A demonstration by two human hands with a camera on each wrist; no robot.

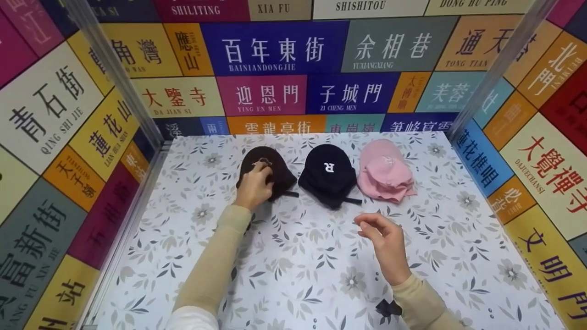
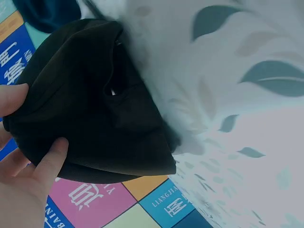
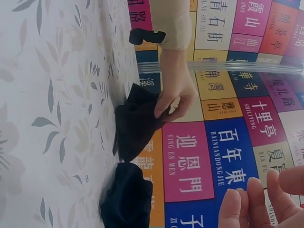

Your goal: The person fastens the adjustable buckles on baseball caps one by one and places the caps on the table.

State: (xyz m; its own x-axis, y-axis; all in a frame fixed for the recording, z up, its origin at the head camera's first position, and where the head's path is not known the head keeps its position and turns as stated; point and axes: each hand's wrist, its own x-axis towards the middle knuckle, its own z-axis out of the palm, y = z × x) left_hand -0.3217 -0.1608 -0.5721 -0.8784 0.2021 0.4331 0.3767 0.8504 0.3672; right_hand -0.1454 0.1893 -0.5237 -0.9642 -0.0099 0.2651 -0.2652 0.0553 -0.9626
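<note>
At the left of the row, my left hand [image 1: 255, 187] grips the crown of a dark brown baseball cap [image 1: 280, 172]. The left wrist view shows the thumb and fingers [image 2: 53, 161] spread on either side of this cap [image 2: 95, 104], its strap opening facing the camera. In the right wrist view the same cap [image 3: 137, 121] hangs from or sits under the left hand [image 3: 178, 90]; which one I cannot tell. My right hand [image 1: 384, 243] hovers over the table with loosely bent fingers and holds nothing. Nearest to it are a navy cap [image 1: 326, 183] and a pink cap [image 1: 383, 169].
The caps stand along the back of a table [image 1: 312, 275] covered in a leaf-and-flower print. Panels of colourful street-name signs [image 1: 275, 48] enclose the back and both sides. Metal corner posts [image 1: 120, 78] rise at the table's rear corners.
</note>
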